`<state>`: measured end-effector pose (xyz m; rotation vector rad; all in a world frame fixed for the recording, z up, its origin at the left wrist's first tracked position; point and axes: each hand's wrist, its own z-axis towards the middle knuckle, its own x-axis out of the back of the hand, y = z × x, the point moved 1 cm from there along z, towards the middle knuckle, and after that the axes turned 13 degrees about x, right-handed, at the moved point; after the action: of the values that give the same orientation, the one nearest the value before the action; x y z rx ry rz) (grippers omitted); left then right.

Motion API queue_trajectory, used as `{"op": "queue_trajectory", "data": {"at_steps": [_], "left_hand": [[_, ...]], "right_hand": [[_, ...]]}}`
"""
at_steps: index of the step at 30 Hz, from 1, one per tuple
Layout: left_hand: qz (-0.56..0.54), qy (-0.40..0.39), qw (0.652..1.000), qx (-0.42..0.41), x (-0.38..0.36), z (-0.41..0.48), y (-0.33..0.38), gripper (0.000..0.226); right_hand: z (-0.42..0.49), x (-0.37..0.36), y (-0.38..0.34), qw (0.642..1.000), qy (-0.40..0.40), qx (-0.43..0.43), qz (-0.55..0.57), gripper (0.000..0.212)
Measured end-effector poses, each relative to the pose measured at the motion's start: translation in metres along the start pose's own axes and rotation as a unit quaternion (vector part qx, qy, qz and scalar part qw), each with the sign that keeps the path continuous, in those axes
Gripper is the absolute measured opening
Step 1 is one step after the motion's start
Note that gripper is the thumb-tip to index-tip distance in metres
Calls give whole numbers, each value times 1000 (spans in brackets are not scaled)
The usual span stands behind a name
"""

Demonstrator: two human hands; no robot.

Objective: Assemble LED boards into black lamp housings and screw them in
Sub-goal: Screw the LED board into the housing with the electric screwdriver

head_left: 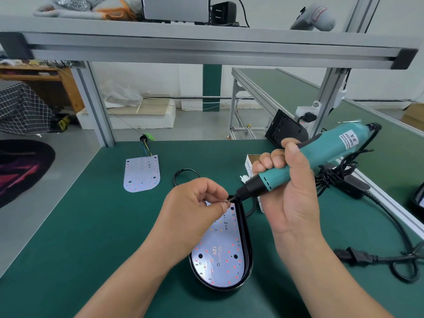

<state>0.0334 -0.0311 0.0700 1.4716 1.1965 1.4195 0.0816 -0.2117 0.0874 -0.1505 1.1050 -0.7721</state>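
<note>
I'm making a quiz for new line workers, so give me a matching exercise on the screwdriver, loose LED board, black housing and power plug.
1 screwdriver
2 loose LED board
3 black housing
4 power plug

A on the mat, far left
B gripped in the right hand
C holding a fitted LED board
D on the mat, near right

Pairs: 1-B, 2-A, 3-C, 4-D

Head-worn wide view, forward and down, close over the bench (pixel 91 226).
</note>
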Motion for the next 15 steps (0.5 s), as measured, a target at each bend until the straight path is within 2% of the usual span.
{"op": "queue_trajectory", "data": {"at_steps": [8, 15], "left_hand": [[10, 5, 1000, -9, -2, -2, 0, 24], [42, -37, 998, 5, 3, -2, 4, 28]], "right_hand": [[0, 6, 4, 998, 59, -12, 32, 7], [2, 9, 5, 995, 87, -17, 50, 8]]}}
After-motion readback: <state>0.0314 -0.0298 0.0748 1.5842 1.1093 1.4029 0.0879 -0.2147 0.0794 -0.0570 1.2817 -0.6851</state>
